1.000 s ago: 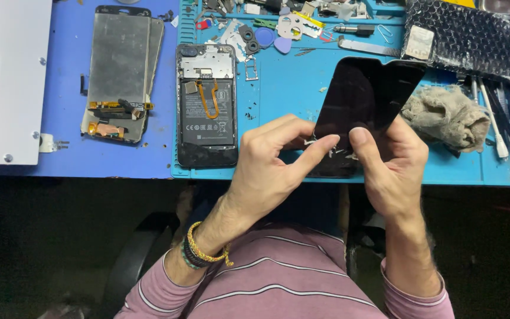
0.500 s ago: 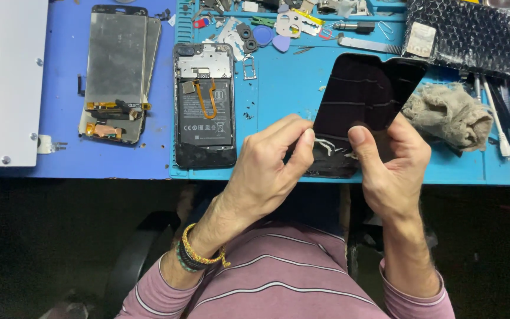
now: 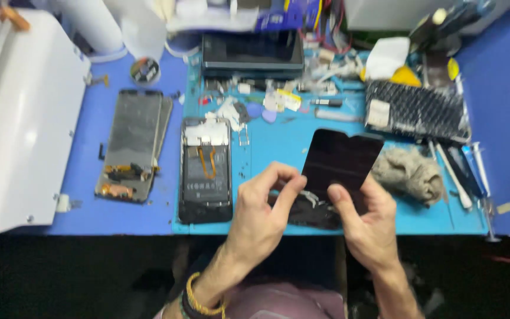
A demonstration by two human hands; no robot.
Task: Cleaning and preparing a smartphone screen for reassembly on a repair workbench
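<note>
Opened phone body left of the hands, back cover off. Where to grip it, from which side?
Take the opened phone body by its two long side edges, coming from above near its lower end. It lies flat, internals up, with an orange flex and bare boards across the top and middle, so the rim looks safest. The left hand is nearest.

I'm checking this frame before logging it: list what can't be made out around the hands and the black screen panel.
- Head view: lower edge of the black screen panel, hidden by the left hand and right hand.
- Small pale piece at the fingertips: blurred, unidentifiable.
- Parts inside the opened phone: too blurred.
- Both forearms: cut off by the bottom edge.
</note>
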